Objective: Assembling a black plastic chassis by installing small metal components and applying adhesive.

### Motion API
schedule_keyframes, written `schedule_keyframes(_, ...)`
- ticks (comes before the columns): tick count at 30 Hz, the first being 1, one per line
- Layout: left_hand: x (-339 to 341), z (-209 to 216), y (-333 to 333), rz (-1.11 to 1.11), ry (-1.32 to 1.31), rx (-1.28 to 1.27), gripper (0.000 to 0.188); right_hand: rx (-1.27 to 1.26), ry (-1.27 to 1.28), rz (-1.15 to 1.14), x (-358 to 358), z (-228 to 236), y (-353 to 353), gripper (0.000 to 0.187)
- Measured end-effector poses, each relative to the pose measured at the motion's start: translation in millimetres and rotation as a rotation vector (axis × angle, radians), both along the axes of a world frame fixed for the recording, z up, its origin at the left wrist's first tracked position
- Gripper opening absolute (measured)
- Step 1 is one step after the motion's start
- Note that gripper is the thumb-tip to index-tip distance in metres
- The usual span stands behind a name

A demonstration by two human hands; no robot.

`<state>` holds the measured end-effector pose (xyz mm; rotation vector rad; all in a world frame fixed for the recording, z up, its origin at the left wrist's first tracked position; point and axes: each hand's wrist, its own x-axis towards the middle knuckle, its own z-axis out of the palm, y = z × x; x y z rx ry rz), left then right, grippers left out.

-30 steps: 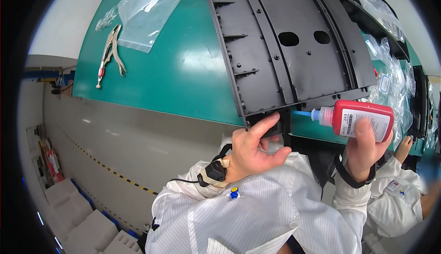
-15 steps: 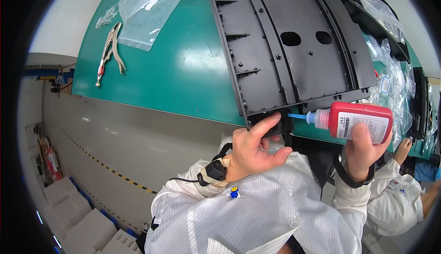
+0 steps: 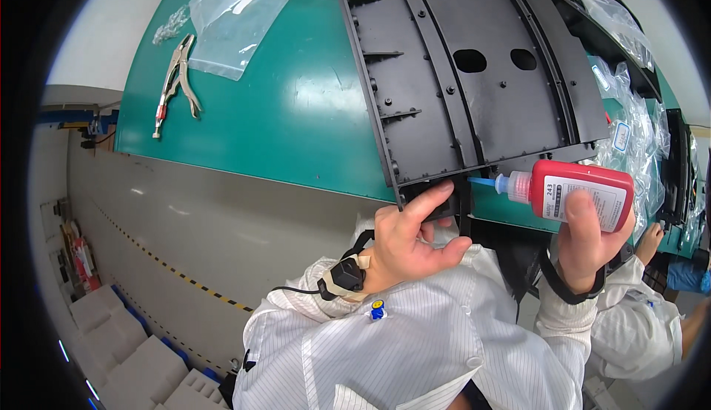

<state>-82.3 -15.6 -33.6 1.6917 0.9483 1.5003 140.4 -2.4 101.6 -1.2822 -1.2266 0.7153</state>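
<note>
My right hand (image 3: pixel 589 240) is wrapped around a red squeeze bottle (image 3: pixel 581 177) with a white label, tilted on its side. Its thin blue nozzle (image 3: pixel 483 182) points left, at the near edge of a large black panel (image 3: pixel 415 132). At that edge my left hand (image 3: pixel 415 243) holds a small black bracket (image 3: pixel 442 204) beneath the panel's rim. The left index finger lies along the bracket, other fingers curl below it, and the thumb stands apart. Whether the nozzle tip touches the bracket, I cannot tell. The panel has ribs, studs and oval holes.
On the green table (image 3: pixel 296 106) lie locking pliers (image 3: pixel 176 84) and a clear plastic bag (image 3: pixel 233 28). More clear bags (image 3: pixel 629 143) and black parts (image 3: pixel 675 165) are at the right. A co-worker's sleeve (image 3: pixel 637 328) and hand (image 3: pixel 650 242) show at the far right.
The bottle and its nozzle have shifted very slightly right and up. My left hand stays in place on the bracket. The co-worker at the right has moved a little.
</note>
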Motion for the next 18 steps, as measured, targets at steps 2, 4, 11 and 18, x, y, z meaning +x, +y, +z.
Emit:
schedule_keyframes(2, 0.3, -0.5, -0.1, -0.005, -0.003, -0.006, 0.078, -0.006, 0.002, 0.002, -0.3, 0.9, -0.3, 0.031)
schedule_keyframes(4, 1.3, 0.1, 0.0, 0.007, -0.008, -0.001, 0.078, -0.012, 0.006, 0.005, -0.8, 0.8, -0.4, 0.031)
schedule_keyframes(11, 1.8, -0.7, 0.3, 0.013, -0.002, 0.010, 0.078, 0.001, -0.031, 0.008, 0.3, 0.1, -0.3, 0.032)
schedule_keyframes(18, 1.8, -0.2, 0.0, 0.017, 0.004, 0.010, 0.079, -0.002, -0.017, 0.019, -1.6, 1.8, 0.9, 0.032)
